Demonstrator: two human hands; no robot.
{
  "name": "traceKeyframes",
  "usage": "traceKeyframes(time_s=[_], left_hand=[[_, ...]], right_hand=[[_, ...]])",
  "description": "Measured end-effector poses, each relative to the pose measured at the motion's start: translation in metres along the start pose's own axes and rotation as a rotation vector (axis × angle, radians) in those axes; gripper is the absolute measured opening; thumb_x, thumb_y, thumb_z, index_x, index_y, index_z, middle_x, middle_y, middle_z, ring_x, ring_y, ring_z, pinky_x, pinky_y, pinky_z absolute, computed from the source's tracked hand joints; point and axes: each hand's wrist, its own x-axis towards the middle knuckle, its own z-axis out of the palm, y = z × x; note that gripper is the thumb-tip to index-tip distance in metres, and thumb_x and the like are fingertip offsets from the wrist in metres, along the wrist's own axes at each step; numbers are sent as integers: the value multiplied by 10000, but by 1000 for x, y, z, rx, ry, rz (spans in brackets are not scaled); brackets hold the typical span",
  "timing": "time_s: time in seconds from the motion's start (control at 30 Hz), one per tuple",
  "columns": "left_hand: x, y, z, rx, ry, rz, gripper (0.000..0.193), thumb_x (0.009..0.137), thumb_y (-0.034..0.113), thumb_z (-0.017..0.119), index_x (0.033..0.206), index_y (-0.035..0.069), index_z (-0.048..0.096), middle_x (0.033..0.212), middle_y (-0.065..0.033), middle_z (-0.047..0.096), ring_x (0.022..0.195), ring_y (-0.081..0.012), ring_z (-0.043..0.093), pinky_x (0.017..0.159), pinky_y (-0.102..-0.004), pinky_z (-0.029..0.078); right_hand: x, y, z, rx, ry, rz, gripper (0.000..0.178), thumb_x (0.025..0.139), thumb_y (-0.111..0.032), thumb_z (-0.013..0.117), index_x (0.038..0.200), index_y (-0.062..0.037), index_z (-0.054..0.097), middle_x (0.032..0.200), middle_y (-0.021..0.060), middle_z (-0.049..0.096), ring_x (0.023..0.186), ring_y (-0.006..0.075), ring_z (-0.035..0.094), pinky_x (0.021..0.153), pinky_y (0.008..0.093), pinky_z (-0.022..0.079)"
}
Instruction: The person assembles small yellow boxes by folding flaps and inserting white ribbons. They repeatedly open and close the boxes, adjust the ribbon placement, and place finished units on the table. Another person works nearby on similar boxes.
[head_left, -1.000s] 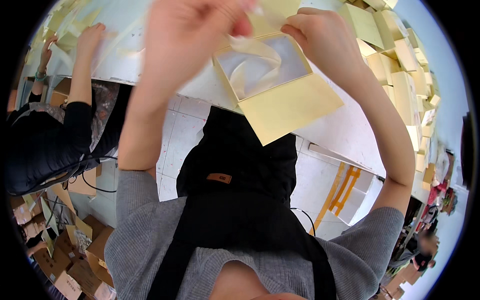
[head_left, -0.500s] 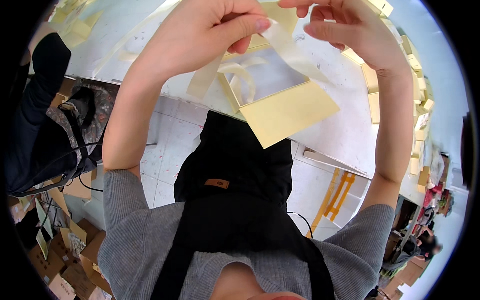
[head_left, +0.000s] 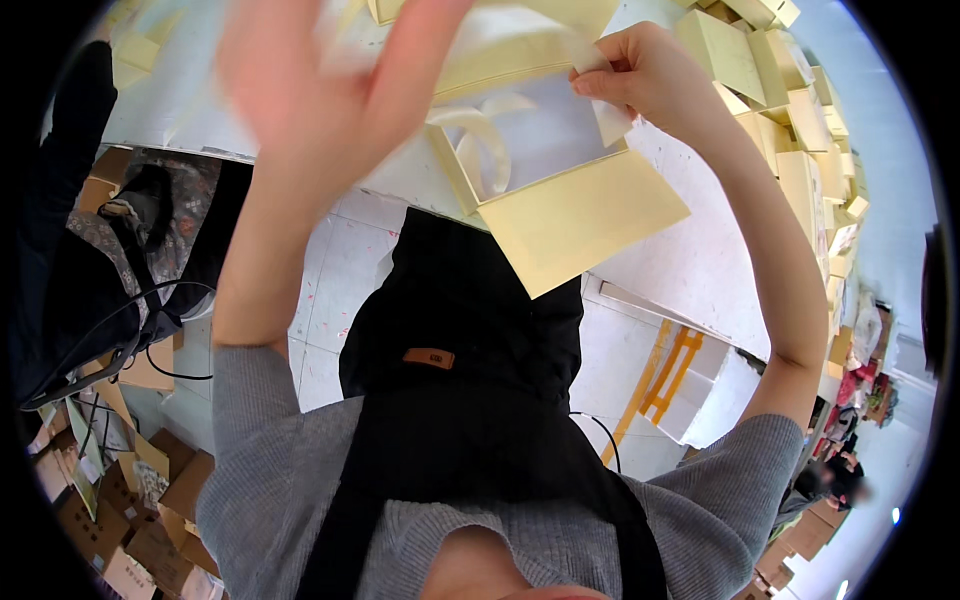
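A pale yellow box (head_left: 455, 165) stands with its flap (head_left: 585, 222) hanging over the table's near edge. Inside its white interior lies a curled cream ribbon (head_left: 492, 150). At the box's far right corner, my right hand (head_left: 650, 80) pinches a wide cream ribbon (head_left: 612, 122) between thumb and fingers, and the end dangles below them. My left hand (head_left: 330, 95) is raised above the table left of the box, smeared by motion. Its thumb and fingers are spread, and no object shows in it; the fingertips run out of the top edge.
Many pale yellow boxes (head_left: 800, 120) are stacked along the right of the white table (head_left: 690, 270). At the left sits another person in dark sleeves (head_left: 75, 150). Brown cartons (head_left: 160, 520) lie on the floor at lower left, and a white box with orange straps (head_left: 680, 385) stands under the table.
My left hand has let go of the ribbon and swung up and left, nearer the camera. My right hand, open before, has moved slightly down and left and now pinches the ribbon.
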Motion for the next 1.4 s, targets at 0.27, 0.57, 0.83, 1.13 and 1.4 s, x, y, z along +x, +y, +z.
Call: traceKeyframes(time_s=[0.27, 0.57, 0.83, 1.13, 1.4], left_hand=[[-88, 32, 78, 245, 104, 196, 200, 708, 183, 687, 827, 24, 661, 847, -67, 654, 836, -208, 632, 859, -443, 480], [-103, 78, 86, 319, 107, 70, 196, 588, 72, 659, 779, 34, 675, 751, -16, 581, 795, -151, 596, 815, -483, 353], [-101, 80, 96, 277, 135, 89, 160, 567, 49, 645, 723, 14, 649, 710, -31, 561, 791, -171, 582, 788, -496, 376], [-89, 93, 107, 234, 40, 45, 153, 539, 37, 637, 689, 5, 640, 677, -47, 530, 775, -184, 560, 774, -507, 381], [-88, 96, 110, 252, 52, 27, 132, 548, 30, 637, 676, 2, 638, 650, -48, 506, 758, -189, 549, 776, -509, 384]], right_hand=[[6, 17, 38, -38, 168, -106, 137, 780, -158, 699, 782, -22, 722, 648, 80, 661, 619, 203, 626, 574, 317, 477], [-25, 1, 39, -154, 210, -139, 111, 778, -125, 696, 738, -23, 713, 615, 133, 617, 538, 288, 575, 556, 353, 474], [-48, 49, 70, -244, 314, -462, 156, 801, -69, 680, 956, -64, 682, 832, 88, 661, 736, 265, 617, 656, 348, 497], [-45, 46, 55, -117, 174, -263, 167, 800, -74, 661, 963, -38, 657, 906, 102, 671, 820, 291, 615, 713, 364, 492], [-54, 35, 39, -336, 188, -250, 218, 778, -118, 700, 985, -58, 664, 932, 88, 679, 870, 281, 624, 747, 374, 488]])
